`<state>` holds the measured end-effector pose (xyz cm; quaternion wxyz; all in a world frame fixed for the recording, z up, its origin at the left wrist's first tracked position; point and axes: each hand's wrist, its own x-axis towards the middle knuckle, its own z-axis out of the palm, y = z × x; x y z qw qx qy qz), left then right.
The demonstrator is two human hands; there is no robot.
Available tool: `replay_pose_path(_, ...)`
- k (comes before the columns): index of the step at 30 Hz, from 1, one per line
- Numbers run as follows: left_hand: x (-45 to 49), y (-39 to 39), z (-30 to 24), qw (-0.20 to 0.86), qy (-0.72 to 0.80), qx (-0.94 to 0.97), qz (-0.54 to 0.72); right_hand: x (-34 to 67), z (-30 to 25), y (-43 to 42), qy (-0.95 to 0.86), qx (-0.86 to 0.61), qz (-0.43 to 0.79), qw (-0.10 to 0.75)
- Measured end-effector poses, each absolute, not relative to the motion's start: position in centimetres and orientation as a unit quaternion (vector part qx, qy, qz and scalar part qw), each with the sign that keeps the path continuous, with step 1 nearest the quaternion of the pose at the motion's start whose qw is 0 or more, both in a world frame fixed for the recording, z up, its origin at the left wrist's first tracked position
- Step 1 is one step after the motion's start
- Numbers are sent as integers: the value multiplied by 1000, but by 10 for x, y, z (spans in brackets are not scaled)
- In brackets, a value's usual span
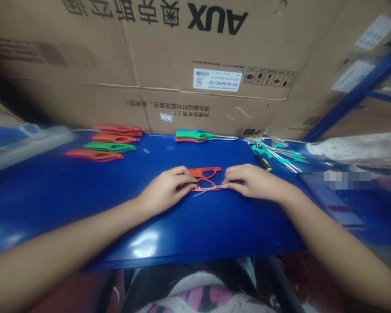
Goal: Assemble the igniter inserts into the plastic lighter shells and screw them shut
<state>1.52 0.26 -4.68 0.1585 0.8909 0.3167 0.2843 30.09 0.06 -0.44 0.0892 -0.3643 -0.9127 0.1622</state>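
Observation:
Two orange plastic handle halves lie in front of me on the blue table: the far half (211, 170) and a near half (204, 181), each with a loop-shaped opening. A thin white wire (200, 189) runs over the near half, between my hands. My left hand (172, 184) is closed in a pinch at the wire's left end, by a small dark part mostly hidden under the fingertips. My right hand (247, 180) pinches the wire's other end, near a small pale piece. A thin grey strand sticks out toward me below the near half.
Orange handle pieces (96, 155) and a green one (111, 147) lie at the back left. Long-nosed lighters (192, 135) sit by the cardboard (169, 82). Metal rods with green parts (280, 154), a screwdriver (263, 161) and a phone-like slab (332, 202) are at right.

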Motion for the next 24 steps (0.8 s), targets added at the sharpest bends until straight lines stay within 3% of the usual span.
replay_pose_path(24,16,3,-49,147,326,889,286,286,2,-15,-929,-370,-15,-8)
